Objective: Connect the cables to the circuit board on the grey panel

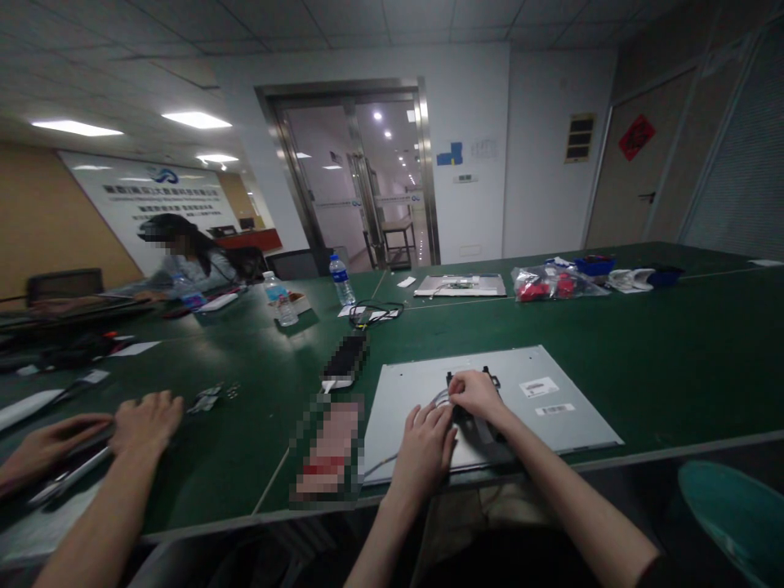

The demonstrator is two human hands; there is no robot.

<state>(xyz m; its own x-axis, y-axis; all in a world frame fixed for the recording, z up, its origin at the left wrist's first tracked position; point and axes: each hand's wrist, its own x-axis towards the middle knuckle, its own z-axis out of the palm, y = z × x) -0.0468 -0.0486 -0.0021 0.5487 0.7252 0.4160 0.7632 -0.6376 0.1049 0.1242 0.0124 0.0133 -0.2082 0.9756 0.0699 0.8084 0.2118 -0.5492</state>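
Observation:
A flat pale-grey panel (pixel 422 384) lies in front of me, with a black plastic piece (pixel 493 378) on its middle. My right hand (pixel 478 396) is over that piece, thumb and fingers pinched together at a thin grey cable (pixel 439 398); the exact contact is partly hidden. Against the panel's surface rests my left hand (pixel 429 441), fingers stretched out just beside the black piece. The cable passes by the left hand and trails off the panel's lower left side. Two white labels (pixel 539 386) show on the right part of the panel.
Left of the panel are a blurred-out phone-like object (pixel 346 359) and a pinkish one (pixel 331 449). A co-worker's hands (pixel 144 420) work at far left. Behind stand water bottles (pixel 341 282), another panel (pixel 461 285) and a plastic bag with red items (pixel 551 282). A teal stool (pixel 735 514) is at right.

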